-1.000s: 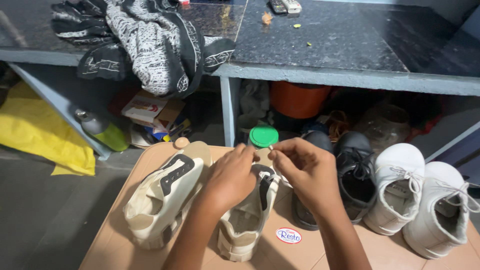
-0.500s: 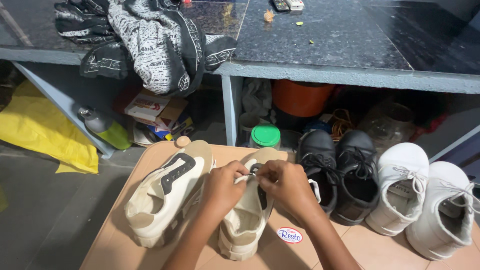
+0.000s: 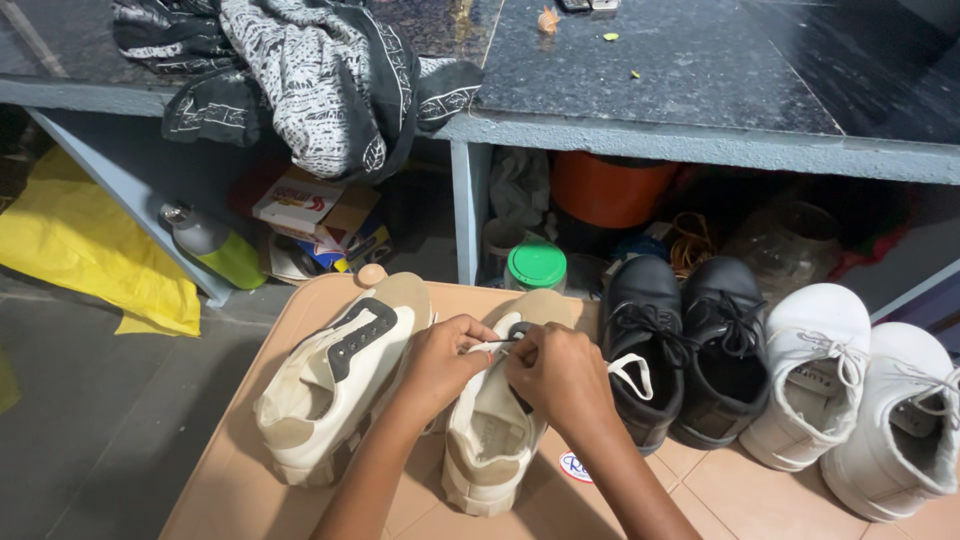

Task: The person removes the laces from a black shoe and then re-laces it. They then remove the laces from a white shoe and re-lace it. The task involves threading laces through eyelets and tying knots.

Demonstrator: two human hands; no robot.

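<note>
On the tan board, both hands are working over the right-hand cream sneaker. Left hand is curled closed, fingertips pinching a white lace near the sneaker's tongue. Right hand is also closed, fingers bunched on the same lace from the other side; the two hands are nearly touching above the lace eyelets. That sneaker is sitting upright, toe pointing away toward the shelf. Its cream mate is lying just beside it on the left, tilted onto its side, black strip showing on the tongue. Right of the board, a black lace-up pair is standing on the tiled floor, then a white pair beyond it. A green-lidded jar is sitting just past the held sneaker's toe, under the dark stone counter. A black-and-white patterned cloth is hanging over the counter edge. A yellow sheet is lying on the floor, far left.
</note>
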